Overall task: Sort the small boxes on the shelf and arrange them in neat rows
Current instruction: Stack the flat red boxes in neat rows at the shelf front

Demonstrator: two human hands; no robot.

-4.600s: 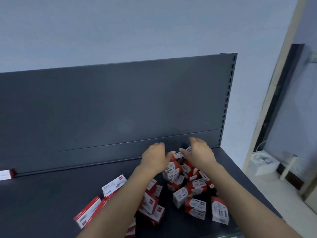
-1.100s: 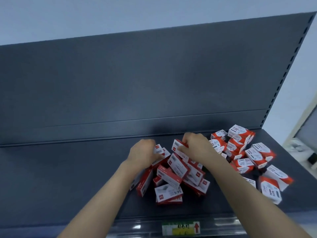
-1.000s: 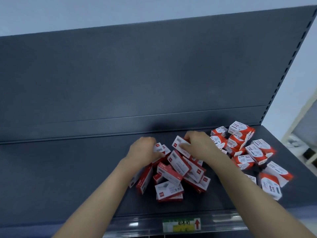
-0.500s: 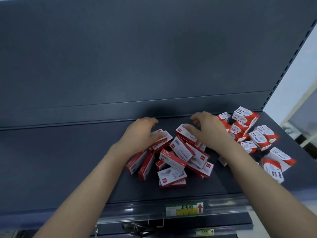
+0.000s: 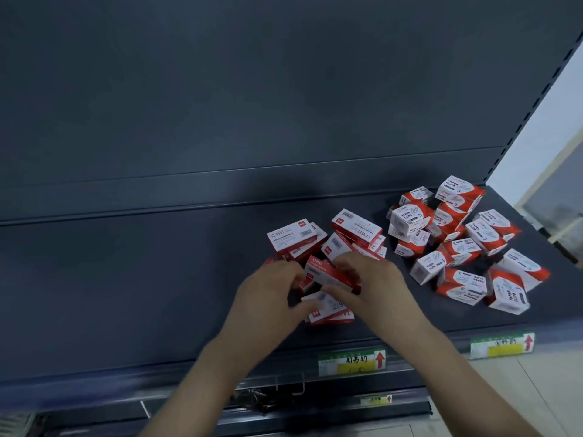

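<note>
Two loose piles of small red-and-white boxes lie on the dark shelf [image 5: 126, 279]. The flat staple boxes [image 5: 356, 230] are heaped in the middle, the squarer paper clip boxes [image 5: 467, 244] at the right. My right hand [image 5: 375, 285] grips one flat staple box [image 5: 331, 274] by its right end, just above the heap's front. My left hand [image 5: 268, 294] has its fingers curled at that box's left end and over the boxes beneath; which one it holds is blurred.
The shelf's back panel [image 5: 252, 105] rises behind the piles. Price labels [image 5: 351, 362] sit on the front rail, with a lower shelf edge beneath. The shelf ends at the right beside the paper clip pile, with floor beyond.
Both hands drew back from the rear of the staple heap to its front. My right hand took hold of a flat box there, and the left closed in beside it.
</note>
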